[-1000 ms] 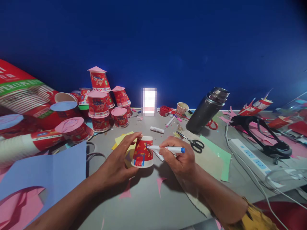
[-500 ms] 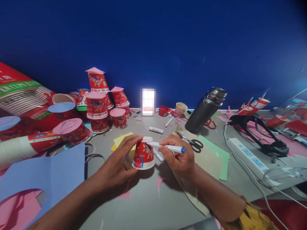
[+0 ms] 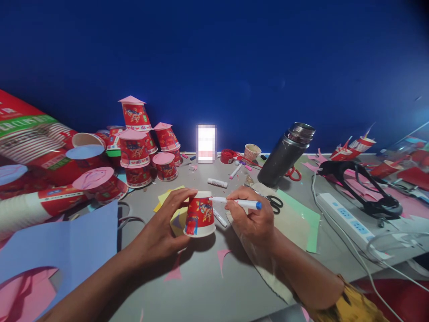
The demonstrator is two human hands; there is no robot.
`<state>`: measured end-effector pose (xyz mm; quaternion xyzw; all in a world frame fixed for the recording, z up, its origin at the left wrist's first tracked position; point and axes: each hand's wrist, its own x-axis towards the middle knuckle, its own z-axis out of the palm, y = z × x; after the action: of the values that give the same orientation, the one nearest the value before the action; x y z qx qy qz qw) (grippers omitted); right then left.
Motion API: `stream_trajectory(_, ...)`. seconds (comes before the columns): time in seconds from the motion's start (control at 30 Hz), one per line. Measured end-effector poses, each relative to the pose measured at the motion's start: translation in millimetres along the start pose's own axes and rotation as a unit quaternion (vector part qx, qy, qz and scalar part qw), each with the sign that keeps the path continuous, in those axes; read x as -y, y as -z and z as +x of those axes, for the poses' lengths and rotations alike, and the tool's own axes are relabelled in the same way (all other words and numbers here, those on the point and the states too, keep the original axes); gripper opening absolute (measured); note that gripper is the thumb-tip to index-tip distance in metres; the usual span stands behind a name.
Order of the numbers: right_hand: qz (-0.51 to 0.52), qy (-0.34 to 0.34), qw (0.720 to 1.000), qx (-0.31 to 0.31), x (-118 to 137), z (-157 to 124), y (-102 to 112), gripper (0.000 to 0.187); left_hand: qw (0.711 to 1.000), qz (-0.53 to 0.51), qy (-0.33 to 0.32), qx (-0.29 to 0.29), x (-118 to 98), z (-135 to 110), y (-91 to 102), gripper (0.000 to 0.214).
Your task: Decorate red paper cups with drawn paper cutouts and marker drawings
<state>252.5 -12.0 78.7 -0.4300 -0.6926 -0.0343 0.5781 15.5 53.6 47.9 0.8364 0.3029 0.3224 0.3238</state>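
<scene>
Upside down, a red printed paper cup [image 3: 200, 214] with blue marks near its white rim is held by my left hand [image 3: 169, 219], thumb low and fingers at the top. My right hand [image 3: 253, 212] is closed around a white marker [image 3: 243, 203] with a blue end. The marker's tip points left, at the cup's upper right side; whether it touches I cannot tell. Behind the cup lie yellow paper pieces [image 3: 164, 199]. A second white marker [image 3: 220, 218] rests just right of the cup, and another capped one [image 3: 217, 183] lies farther back.
Stacked red cups with pink paper tops [image 3: 134, 150] stand at the back left, near blue paper [image 3: 80, 237]. A dark metal bottle [image 3: 284, 154] leans at the right. Scissors [image 3: 275, 204], green paper [image 3: 301, 219], a power strip [image 3: 351, 221] and a black strap frame [image 3: 365, 188] lie rightward.
The marker tip has shifted slightly right, away from the cup's face to its edge, with my right hand. The cup has tilted a little in my left hand.
</scene>
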Motion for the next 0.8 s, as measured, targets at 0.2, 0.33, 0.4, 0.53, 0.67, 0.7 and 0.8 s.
stream_trajectory(0.2, 0.016, 0.009, 1.000, -0.008, -1.2, -0.8, 0.1, 0.010, 1.000, -0.017, 0.004, 0.005, -2.5, 0.2, -0.6, 0.082)
stream_trajectory(0.33, 0.028, 0.024, 0.999, -0.009, 0.2, -0.4, -1.5, 0.010, 1.000, -0.007, 0.005, 0.005, -5.3, 0.4, -0.9, 0.083)
stream_trajectory(0.4, 0.028, 0.029, 0.999, -0.004, 0.6, -0.2, -2.3, 0.010, 1.000, -0.007, 0.008, 0.006, -6.6, 0.4, -0.8, 0.084)
stream_trajectory(0.53, 0.014, 0.023, 1.000, 0.001, -0.6, 0.0, -1.8, 0.010, 1.000, -0.021, 0.013, 0.001, -7.6, 0.5, -0.6, 0.083)
stream_trajectory(0.67, 0.005, 0.022, 1.000, -0.001, -2.5, 0.2, 0.6, 0.010, 0.999, -0.044, 0.011, 0.001, -5.8, 0.6, -1.0, 0.081)
stream_trajectory(0.7, 0.005, 0.023, 1.000, 0.000, -2.7, 0.2, 0.9, 0.009, 0.999, -0.050, 0.014, 0.001, -5.3, 0.5, -1.2, 0.082)
stream_trajectory(0.8, 0.012, 0.016, 1.000, 0.001, -2.7, 0.0, 1.4, 0.009, 0.998, -0.064, 0.022, -0.003, -4.0, 0.1, -2.3, 0.083)
